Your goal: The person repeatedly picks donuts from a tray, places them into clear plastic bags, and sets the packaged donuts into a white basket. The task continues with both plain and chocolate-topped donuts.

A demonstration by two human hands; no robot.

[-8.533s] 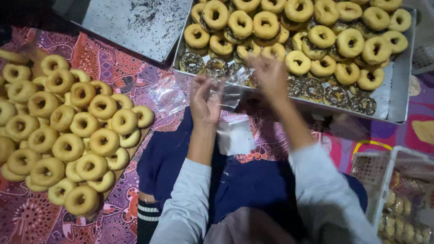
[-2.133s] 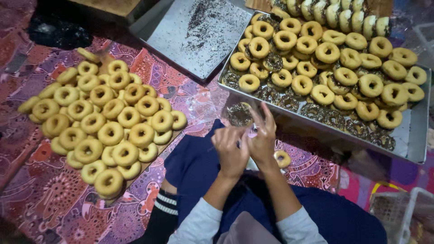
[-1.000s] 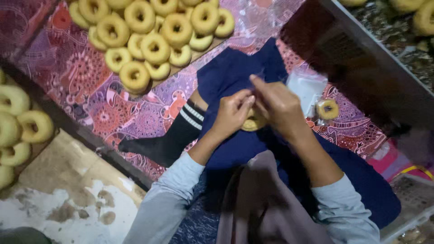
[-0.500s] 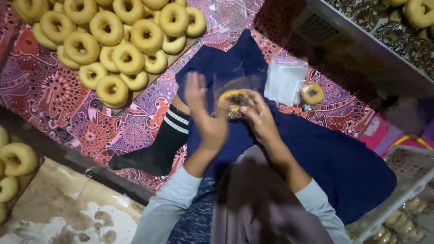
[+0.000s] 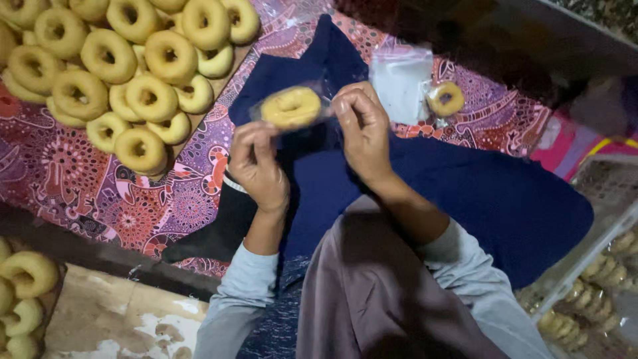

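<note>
A plain ring doughnut (image 5: 291,107) inside a clear plastic wrapper (image 5: 319,110), held up over the lap on dark blue cloth (image 5: 465,193), between the two hands. Left hand (image 5: 258,163) closed on the wrapper's left end, fingers (image 5: 256,136) curled and pinching the plastic just below the doughnut. Right hand (image 5: 362,129) likewise closed, fingertips (image 5: 345,110) gripping the wrapper's right end, touching the plastic beside the doughnut. Grey sleeves (image 5: 239,292) on both forearms, a brownish-grey garment (image 5: 372,292) falling between them. Just beyond the right hand, a small stack of clear plastic bags (image 5: 401,83) lying on the patterned purple mat (image 5: 100,193), with a single wrapped doughnut (image 5: 446,99) touching or just beside its right edge. To the left, well apart from the hands, a big heap of plain doughnuts (image 5: 126,66) piled on a flat board (image 5: 206,113), the nearest ones close to the blue cloth's edge. At the lower left corner, more doughnuts (image 5: 23,292) in a separate pile, beside a worn pale floor (image 5: 119,319). Far right, a light plastic crate (image 5: 598,219) with small pale rings (image 5: 598,292) showing through its mesh. Top right, the dark side of a metal tray (image 5: 531,33), contents mostly out of view.
</note>
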